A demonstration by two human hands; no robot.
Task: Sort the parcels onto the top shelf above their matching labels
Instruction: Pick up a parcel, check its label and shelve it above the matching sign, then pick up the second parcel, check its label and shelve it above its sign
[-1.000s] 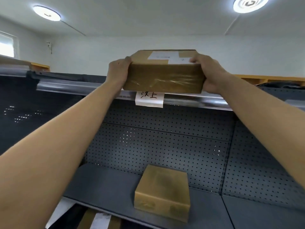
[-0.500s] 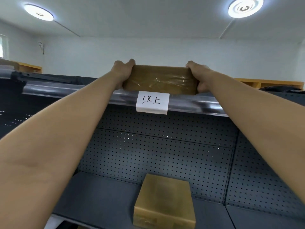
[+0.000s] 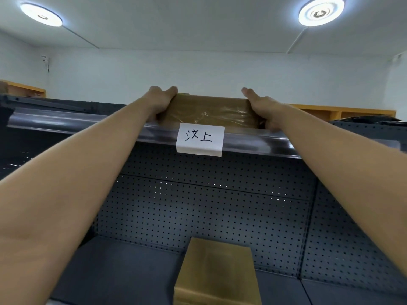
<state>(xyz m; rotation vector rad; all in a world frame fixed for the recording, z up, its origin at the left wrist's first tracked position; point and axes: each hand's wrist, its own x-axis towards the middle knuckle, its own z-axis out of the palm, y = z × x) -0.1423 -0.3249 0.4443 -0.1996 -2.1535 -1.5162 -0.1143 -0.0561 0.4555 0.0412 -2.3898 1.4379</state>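
Observation:
A brown cardboard parcel point(image 3: 209, 111) wrapped in clear tape rests on the top shelf point(image 3: 77, 122), right above a white paper label point(image 3: 200, 139) with handwritten characters. My left hand point(image 3: 161, 100) grips the parcel's left end and my right hand point(image 3: 262, 106) grips its right end. Only the parcel's front face shows; its top is hidden. A second brown parcel point(image 3: 217, 271) lies on the lower shelf point(image 3: 123, 269), below the label.
The perforated dark back panel point(image 3: 220, 205) spans the space between the shelves. Orange wooden racks point(image 3: 343, 111) stand behind the top shelf at right and far left. Two round ceiling lamps point(image 3: 320, 11) glow overhead.
Both hands lowered the parcel from above the shelf edge onto the top shelf and pushed it back, so the label is now fully uncovered. The camera has moved closer.

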